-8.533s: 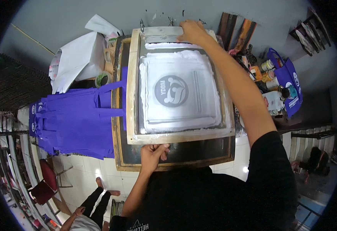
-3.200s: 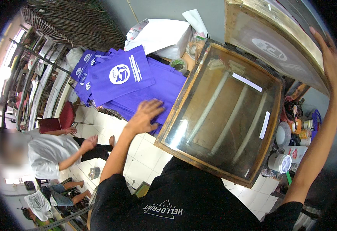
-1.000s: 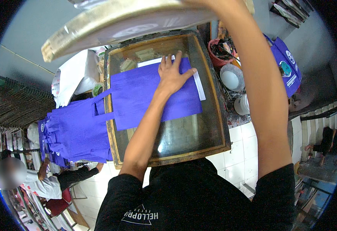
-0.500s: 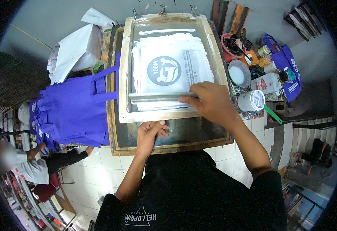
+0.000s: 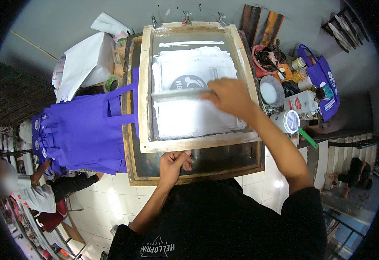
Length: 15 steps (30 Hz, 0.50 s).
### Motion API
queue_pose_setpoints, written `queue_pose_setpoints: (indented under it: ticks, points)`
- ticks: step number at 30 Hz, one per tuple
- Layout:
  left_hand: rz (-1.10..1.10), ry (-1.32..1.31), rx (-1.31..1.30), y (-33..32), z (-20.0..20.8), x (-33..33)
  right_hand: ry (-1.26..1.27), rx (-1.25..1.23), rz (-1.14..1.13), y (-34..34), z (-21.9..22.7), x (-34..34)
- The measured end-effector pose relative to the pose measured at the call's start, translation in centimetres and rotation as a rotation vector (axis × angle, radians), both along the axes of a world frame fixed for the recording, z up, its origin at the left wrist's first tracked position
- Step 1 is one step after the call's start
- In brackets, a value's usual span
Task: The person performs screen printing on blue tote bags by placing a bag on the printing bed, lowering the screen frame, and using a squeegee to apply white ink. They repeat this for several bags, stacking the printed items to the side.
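Observation:
My right hand (image 5: 232, 99) grips a long squeegee (image 5: 178, 94) lying crosswise over the middle of a silk-screen frame (image 5: 145, 112). White ink (image 5: 193, 119) coats the mesh on the near side of the blade. Beyond the blade, part of a round grey emblem (image 5: 185, 81) shows through. Beneath the frame's left side lies a purple fabric bag (image 5: 136, 82), its handles reaching out to the left; the rest of it is hidden. Against the frame's near rail rests my left hand (image 5: 174, 167), thumb out and fingers loosely bent, holding nothing visible. A dark wood-edged board (image 5: 154, 178) supports the frame.
Purple bags (image 5: 87, 134) are piled at the left. On the right stand an ink tub (image 5: 287, 122) with a green-handled tool (image 5: 307, 138), a bowl (image 5: 270, 92) and a white jug (image 5: 299, 102). Metal clamps (image 5: 187, 18) line the far edge. A person (image 5: 38, 190) sits at far left.
My right hand has pushed the squeegee away from me, from near the front rail to mid-screen, leaving white ink behind it. My left hand stays by the rail. The view has shifted slightly.

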<state>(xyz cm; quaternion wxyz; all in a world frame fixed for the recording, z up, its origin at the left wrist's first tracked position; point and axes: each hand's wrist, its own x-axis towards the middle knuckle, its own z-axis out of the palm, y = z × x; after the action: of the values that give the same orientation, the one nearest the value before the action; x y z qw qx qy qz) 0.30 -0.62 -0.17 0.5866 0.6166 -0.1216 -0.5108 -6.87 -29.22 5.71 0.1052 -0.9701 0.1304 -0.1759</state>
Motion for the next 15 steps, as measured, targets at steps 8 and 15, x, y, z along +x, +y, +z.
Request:
queue_pose_setpoints:
  ticks: [8,15]
  points:
    - [-0.029,0.379,-0.024,0.4,1.0,2.0,0.189,0.033,-0.092,-11.6,0.9,8.7]
    - [0.046,0.727,-0.121,0.7,1.9,1.8,0.128,-0.041,-0.143,-13.1,0.3,9.9]
